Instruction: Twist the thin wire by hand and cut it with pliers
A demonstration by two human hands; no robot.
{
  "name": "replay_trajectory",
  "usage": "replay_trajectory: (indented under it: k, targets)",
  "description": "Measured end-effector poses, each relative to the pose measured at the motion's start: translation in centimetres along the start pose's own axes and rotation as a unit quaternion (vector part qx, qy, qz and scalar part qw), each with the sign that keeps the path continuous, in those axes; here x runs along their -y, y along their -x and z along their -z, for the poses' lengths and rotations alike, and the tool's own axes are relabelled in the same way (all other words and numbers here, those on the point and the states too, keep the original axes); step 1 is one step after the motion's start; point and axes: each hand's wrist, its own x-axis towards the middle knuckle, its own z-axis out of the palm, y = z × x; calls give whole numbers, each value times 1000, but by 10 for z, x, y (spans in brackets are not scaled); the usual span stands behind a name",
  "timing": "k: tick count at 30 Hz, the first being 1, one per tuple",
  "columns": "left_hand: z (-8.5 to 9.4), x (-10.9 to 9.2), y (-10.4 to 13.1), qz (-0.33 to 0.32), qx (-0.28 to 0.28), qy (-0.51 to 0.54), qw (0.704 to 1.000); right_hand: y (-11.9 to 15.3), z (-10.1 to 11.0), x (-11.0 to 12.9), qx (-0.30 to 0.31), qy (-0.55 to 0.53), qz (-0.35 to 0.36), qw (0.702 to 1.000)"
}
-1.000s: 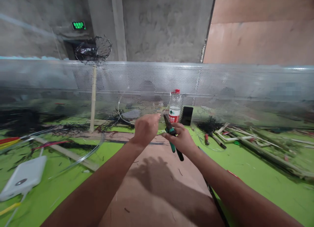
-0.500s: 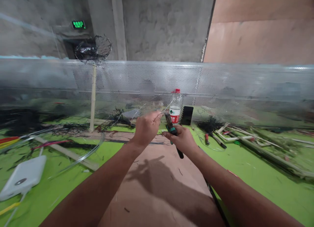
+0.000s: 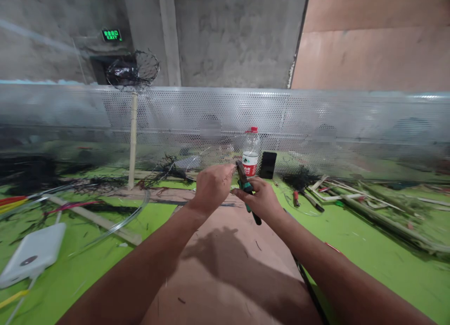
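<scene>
My right hand [image 3: 260, 197] is wrapped round a pair of pliers [image 3: 245, 183] with green and black handles, jaws pointing up and away. My left hand [image 3: 215, 183] is closed in a pinch just left of the pliers' jaws, fingertips almost touching them. A thin pale wire [image 3: 203, 152] arcs faintly behind my left hand; its end in the fingers is too fine to make out clearly. Both hands hover above a brown board [image 3: 225, 259], on which their shadow falls.
Behind my hands stand a water bottle [image 3: 250, 151] with a red cap and a black phone [image 3: 268, 165], before a perforated metal screen [image 3: 302, 128]. An upright bamboo stick [image 3: 132, 142] stands left. A white power bank [image 3: 33, 254] lies at left, bamboo strips [image 3: 379, 222] at right.
My left hand has turned slightly and moved right, closer to the pliers' jaws. The wire that curved up towards the bottle now shows only faintly to the left.
</scene>
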Motion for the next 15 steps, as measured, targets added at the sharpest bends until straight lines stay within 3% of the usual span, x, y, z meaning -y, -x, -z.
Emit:
replay_trajectory:
  k: [3,7,15]
  targets:
    - [-2,2,2,-21,-12,-43,999,2,-2,-1,17,-12,-49,999]
    - [-5,5,5,-68,-70,-85,992,4,-7,-3,11,-40,-111,993]
    - [-4,7,5,-85,-77,-103,988,3,-10,0,-9,-76,-133,988]
